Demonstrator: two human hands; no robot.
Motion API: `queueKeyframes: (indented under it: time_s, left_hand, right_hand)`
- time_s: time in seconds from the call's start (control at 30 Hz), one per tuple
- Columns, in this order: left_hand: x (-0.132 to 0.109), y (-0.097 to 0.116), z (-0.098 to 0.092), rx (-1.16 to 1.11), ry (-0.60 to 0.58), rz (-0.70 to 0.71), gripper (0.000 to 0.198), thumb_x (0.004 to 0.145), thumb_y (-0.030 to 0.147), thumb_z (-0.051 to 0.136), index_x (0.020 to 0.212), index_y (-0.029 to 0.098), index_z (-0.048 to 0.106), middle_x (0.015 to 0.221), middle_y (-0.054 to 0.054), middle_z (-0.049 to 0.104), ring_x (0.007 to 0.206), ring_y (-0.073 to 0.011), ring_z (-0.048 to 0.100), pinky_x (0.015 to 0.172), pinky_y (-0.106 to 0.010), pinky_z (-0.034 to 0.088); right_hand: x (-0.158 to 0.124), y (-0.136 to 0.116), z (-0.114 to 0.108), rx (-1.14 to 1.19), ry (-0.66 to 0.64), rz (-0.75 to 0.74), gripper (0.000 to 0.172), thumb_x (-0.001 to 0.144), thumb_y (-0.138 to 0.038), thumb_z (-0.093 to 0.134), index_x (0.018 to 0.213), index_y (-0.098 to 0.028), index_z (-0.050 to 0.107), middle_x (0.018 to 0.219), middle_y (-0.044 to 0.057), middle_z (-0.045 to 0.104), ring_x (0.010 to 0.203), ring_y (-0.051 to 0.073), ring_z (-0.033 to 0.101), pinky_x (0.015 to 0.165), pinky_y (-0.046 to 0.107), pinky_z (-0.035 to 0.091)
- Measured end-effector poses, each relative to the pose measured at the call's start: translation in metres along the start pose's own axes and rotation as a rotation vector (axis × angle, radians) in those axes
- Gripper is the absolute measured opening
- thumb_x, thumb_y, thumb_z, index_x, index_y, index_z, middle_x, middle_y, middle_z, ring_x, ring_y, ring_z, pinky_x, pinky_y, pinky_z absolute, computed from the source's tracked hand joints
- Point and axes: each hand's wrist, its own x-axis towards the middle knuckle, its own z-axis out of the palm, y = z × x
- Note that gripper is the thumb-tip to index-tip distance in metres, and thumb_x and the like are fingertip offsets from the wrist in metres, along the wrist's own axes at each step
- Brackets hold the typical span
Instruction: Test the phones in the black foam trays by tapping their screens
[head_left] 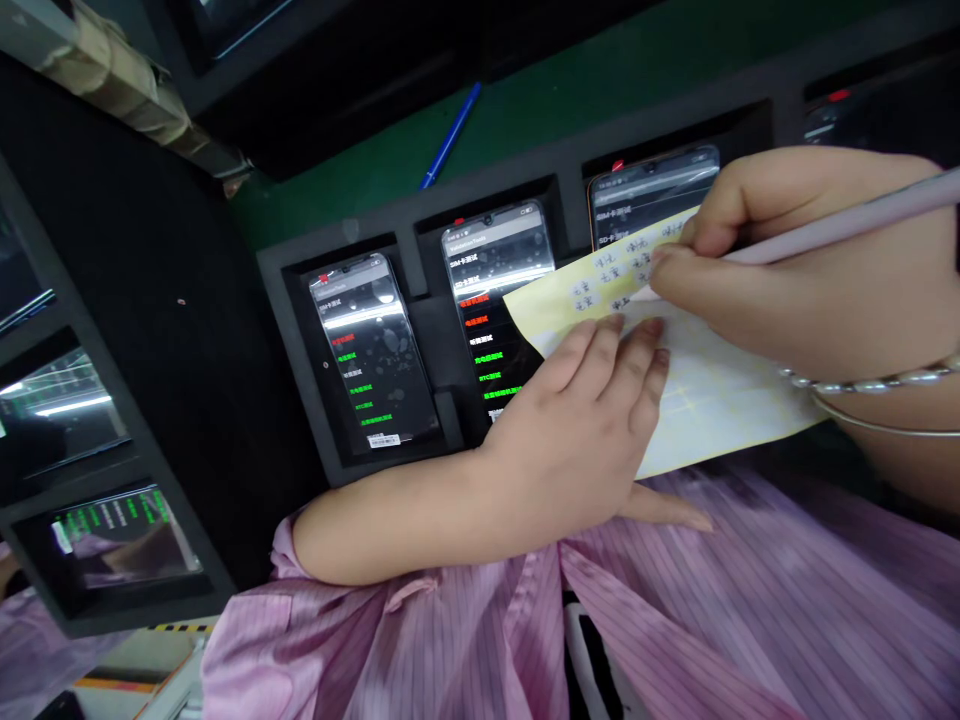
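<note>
A yellowish sheet of paper (697,400) with rows of handwriting lies over a dark foam tray (300,330). My right hand (810,250) grips a pale pinkish-white pen (847,220), its tip at the written lines. Across the paper's lower left edge rests my left hand (592,410), fingers flat and thumb stretched out, holding nothing. Beside it, a smartphone (495,300) sits in a tray slot, partly covered by the paper and hand. Another smartphone (375,360) farther left shows red, green and white text. The paper overlaps a third smartphone (652,190).
Beyond the tray, a blue pen (450,135) lies on the green surface (525,140). A second tray (217,540) with more phones stands at left. At upper left runs a tape-wrapped bar (135,90). Part of another person's pink garment (45,640) shows at lower left.
</note>
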Motion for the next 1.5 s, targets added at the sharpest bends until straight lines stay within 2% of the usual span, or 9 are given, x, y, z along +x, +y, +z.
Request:
queueKeyframes:
  time_s: [0.17,0.47,0.63,0.83,1.0,1.13,1.27,1.4,1.5]
  left_hand:
    - [0.000,0.000,-0.001,-0.006,-0.005,-0.014,0.111,0.095,0.088,0.027,0.156,-0.003,0.045,0.162,-0.022,0.047,0.150,-0.0374,0.043,0.129,-0.046,0.022]
    - [-0.001,-0.001,-0.001,0.004,-0.011,-0.008,0.110,0.096,0.087,0.025,0.156,-0.003,0.045,0.163,-0.023,0.046,0.150,-0.0376,0.043,0.129,-0.047,0.023]
    - [-0.002,-0.002,0.002,-0.030,0.035,-0.005,0.111,0.093,0.090,0.032,0.154,-0.002,0.048,0.161,-0.023,0.048,0.147,-0.0377,0.045,0.130,-0.052,0.022]
    - [-0.001,-0.010,0.003,-0.191,0.205,-0.036,0.094,0.090,0.090,0.040,0.140,0.015,0.064,0.153,-0.016,0.057,0.141,-0.0362,0.050,0.131,-0.066,0.016]
    - [0.009,-0.045,-0.020,-0.164,0.302,-0.328,0.060,0.096,0.072,0.058,0.128,0.022,0.067,0.146,-0.013,0.062,0.139,-0.0362,0.050,0.131,-0.066,0.017]
    - [0.024,-0.059,-0.033,-0.020,0.232,-0.462,0.055,0.090,0.065,0.071,0.116,0.016,0.071,0.149,-0.019,0.057,0.145,-0.0440,0.042,0.130,-0.070,0.015]
    - [0.032,-0.054,-0.036,0.055,0.124,-0.492,0.055,0.088,0.060,0.075,0.111,0.011,0.076,0.146,-0.021,0.056,0.146,-0.0448,0.041,0.132,-0.068,0.016]
    - [0.032,-0.050,-0.039,0.062,0.101,-0.532,0.053,0.091,0.058,0.072,0.113,0.010,0.078,0.146,-0.020,0.056,0.146,-0.0436,0.041,0.133,-0.066,0.015]
    - [0.033,-0.050,-0.040,0.066,0.086,-0.557,0.052,0.091,0.058,0.071,0.110,0.011,0.080,0.147,-0.020,0.055,0.148,-0.0442,0.039,0.134,-0.065,0.013]
  right_hand:
    - [0.000,-0.001,0.000,0.022,-0.030,0.002,0.028,0.073,-0.025,0.069,0.057,-0.023,0.047,0.056,0.000,0.048,0.055,0.011,0.043,0.054,0.034,0.039]
    - [0.001,-0.001,0.002,0.039,0.022,0.027,0.028,0.067,-0.011,0.071,0.055,-0.021,0.048,0.054,-0.003,0.047,0.054,0.009,0.042,0.055,0.034,0.038]
    - [0.006,0.009,0.008,0.310,0.113,0.105,0.028,0.062,0.000,0.065,0.054,-0.021,0.048,0.055,-0.001,0.056,0.051,0.011,0.051,0.048,0.031,0.038]
    - [0.011,0.009,0.005,0.702,0.028,0.125,0.030,0.069,-0.003,0.067,0.056,-0.022,0.046,0.046,-0.003,0.051,0.040,0.010,0.046,0.039,0.027,0.036]
    - [0.014,0.004,0.003,0.853,-0.051,0.202,0.032,0.072,-0.003,0.067,0.060,-0.023,0.045,0.043,-0.005,0.048,0.036,0.012,0.046,0.036,0.026,0.031]
    - [0.015,0.004,0.003,0.865,-0.076,0.188,0.034,0.074,-0.001,0.066,0.059,-0.022,0.044,0.041,-0.005,0.047,0.038,0.011,0.046,0.038,0.023,0.032]
    - [0.004,0.012,-0.011,1.066,-0.145,0.018,0.036,0.075,-0.012,0.075,0.061,-0.023,0.044,0.044,-0.006,0.047,0.036,0.010,0.042,0.034,0.023,0.030]
    - [-0.014,0.023,-0.040,1.404,-0.444,-0.334,0.047,0.079,-0.030,0.083,0.062,-0.023,0.040,0.044,-0.009,0.041,0.034,0.008,0.037,0.034,0.021,0.029]
    - [-0.026,0.027,-0.058,1.539,-0.610,-0.598,0.050,0.087,-0.028,0.077,0.063,-0.022,0.034,0.043,-0.010,0.035,0.032,0.006,0.033,0.035,0.018,0.032]
